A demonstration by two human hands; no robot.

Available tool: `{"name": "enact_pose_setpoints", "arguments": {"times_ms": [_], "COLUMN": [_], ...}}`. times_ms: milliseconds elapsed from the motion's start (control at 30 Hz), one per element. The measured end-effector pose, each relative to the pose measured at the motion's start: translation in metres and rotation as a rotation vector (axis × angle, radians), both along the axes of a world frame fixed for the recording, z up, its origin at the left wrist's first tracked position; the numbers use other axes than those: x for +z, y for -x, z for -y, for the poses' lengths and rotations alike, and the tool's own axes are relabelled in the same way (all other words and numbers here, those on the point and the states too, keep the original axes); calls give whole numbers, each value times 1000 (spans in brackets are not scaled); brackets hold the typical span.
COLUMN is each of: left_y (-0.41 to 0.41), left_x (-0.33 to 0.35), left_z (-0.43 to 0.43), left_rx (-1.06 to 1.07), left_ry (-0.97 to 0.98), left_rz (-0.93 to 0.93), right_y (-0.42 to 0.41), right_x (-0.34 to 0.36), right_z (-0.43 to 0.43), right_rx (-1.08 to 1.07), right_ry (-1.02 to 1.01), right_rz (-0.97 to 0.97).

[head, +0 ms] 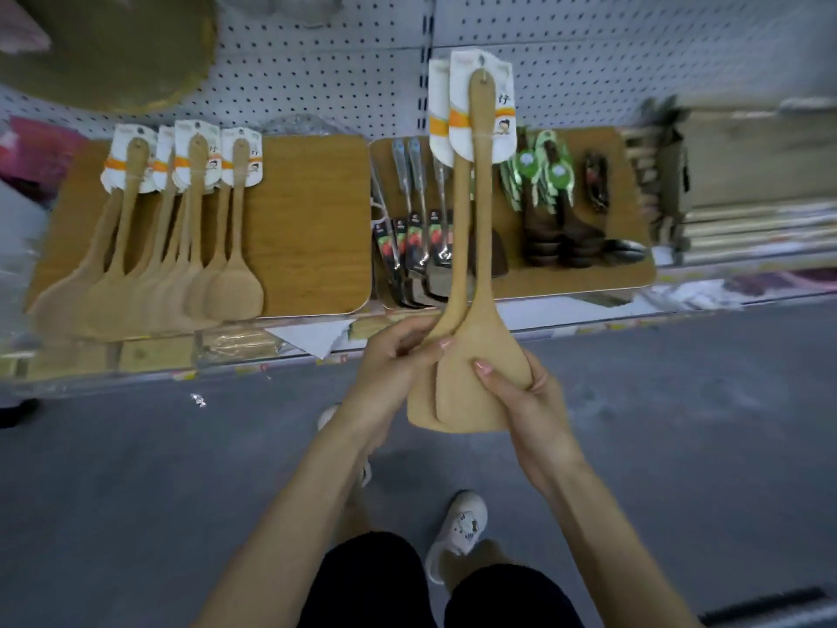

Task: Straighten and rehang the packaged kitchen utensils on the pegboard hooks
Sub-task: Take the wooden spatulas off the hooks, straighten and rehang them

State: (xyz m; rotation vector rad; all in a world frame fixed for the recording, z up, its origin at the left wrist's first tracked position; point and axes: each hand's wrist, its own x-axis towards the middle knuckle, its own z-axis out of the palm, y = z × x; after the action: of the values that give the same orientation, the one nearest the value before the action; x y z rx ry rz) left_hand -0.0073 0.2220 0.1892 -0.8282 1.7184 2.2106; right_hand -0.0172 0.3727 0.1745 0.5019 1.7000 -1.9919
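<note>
A white perforated pegboard wall (317, 61) rises behind a long shop shelf (589, 327); below lies a smooth grey floor (136, 469), evenly lit

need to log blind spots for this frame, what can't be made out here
Head view only.
1. Peg hook: header cards of the held spatulas cover it; hung or not is unclear.
2. Rear spatula's blade: largely behind the front blade and left hand.
3. Card print: blurred, too small.
4. Gold round board: cut off by top edge.
</note>
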Motion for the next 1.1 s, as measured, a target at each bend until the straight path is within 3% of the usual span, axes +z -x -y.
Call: {"name": "enact_pose_setpoints", "arguments": {"times_ms": [233,467,767,1100], "left_y": [30,70,163,271], "left_x": [79,152,172,195], "left_z": [-166,-296,-454,-645], "left_rx": [-168,-355,-462,-455], "left_ry": [-106,-140,-158,-301], "left_rz": [-189,-337,-446,-501], "right_y": [-30,-20,78,189], "right_x": [80,129,147,182], "right_z": [-177,-291,-436,-618], "right_rx": [-19,-153,-276,-379], "right_ry": [-112,-110,-254,-359], "right_rz": [-154,-252,-426,-489]}}
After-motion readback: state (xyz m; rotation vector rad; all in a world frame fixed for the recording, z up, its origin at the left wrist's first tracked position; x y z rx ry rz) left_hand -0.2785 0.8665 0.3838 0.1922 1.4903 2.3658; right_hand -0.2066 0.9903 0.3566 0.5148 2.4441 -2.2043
